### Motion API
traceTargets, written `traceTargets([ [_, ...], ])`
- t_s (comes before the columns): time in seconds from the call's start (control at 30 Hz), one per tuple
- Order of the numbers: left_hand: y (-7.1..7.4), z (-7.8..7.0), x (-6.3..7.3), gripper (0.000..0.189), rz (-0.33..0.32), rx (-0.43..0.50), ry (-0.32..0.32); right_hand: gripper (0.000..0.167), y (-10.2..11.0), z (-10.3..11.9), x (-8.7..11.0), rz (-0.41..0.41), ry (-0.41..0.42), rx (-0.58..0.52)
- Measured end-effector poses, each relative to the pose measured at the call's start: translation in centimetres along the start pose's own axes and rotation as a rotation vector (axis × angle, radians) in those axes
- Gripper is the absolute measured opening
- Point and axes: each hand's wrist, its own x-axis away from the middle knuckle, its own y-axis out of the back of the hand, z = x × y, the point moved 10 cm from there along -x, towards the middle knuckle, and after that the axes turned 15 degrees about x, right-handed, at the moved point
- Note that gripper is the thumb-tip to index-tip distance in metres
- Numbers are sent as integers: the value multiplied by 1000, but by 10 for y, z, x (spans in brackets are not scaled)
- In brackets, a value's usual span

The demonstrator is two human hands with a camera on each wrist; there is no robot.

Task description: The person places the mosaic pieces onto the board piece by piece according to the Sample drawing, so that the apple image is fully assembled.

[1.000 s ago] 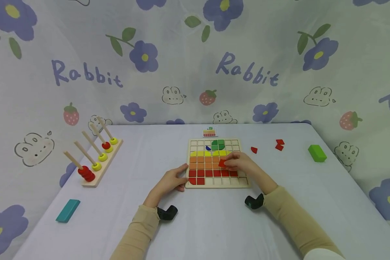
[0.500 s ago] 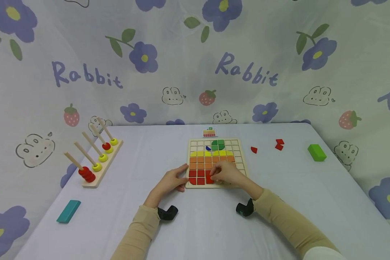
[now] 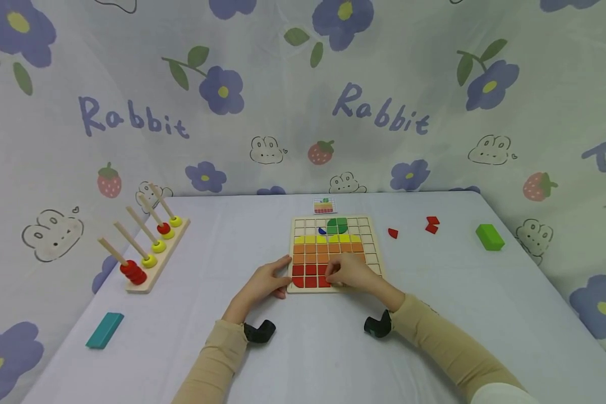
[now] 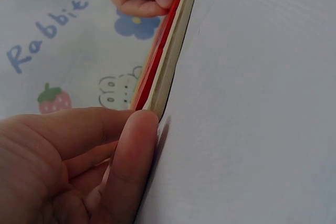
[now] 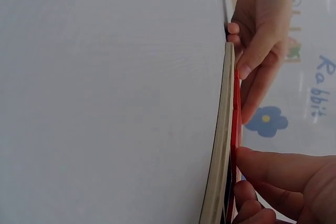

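Observation:
My left hand (image 3: 265, 281) rests against the left side of a gridded wooden mosaic board (image 3: 371, 225), thumb at the near left corner and index finger stretched along the edge. In the left wrist view the thumb (image 4: 137, 135) lies against that corner. My right hand (image 3: 350, 271) is low over the front rows, fingertips pinching the right side of a red square tile (image 3: 324, 281) in the third cell of the front row. Other tiles form red, orange (image 3: 310, 248) and yellow rows, with green pieces (image 3: 337, 226) and a blue piece behind. The right hand hides several cells.
A small picture card (image 3: 325, 206) lies behind the board. Loose red pieces (image 3: 393, 233) and a green block (image 3: 490, 237) lie to the right. To the left stand a peg stand with beads (image 3: 157, 256) and a teal block (image 3: 105, 330).
My right hand has come down from over the orange rows to the front row, bringing the red square tile into the third cell. My left hand has stayed at the board's edge.

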Motion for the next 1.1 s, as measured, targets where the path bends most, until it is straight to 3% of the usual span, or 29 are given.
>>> traceTargets([
  [0.17, 1, 0, 0, 59, -2, -11, -4, 10, 2, -1, -1, 5, 0, -34],
  [0.33, 1, 0, 0, 59, 4, -25, -19, 7, 30, -25, -3, -55, -57, -113],
  [0.5, 0, -2, -1, 59, 6, -27, -33, 21, 84, -86, 5, -201, -140, -174],
  [0.67, 1, 0, -1, 60, 3, -26, -15, 34, 127, -168, 26, -335, -312, -203],
  [0.87, 1, 0, -1, 60, 2, -30, -19, 45, 140, -236, 47, -356, -478, -262],
  [1.1, 1, 1, -2, 60, 1, -41, -9, 47, 139, -263, 51, -358, -550, -255],
])
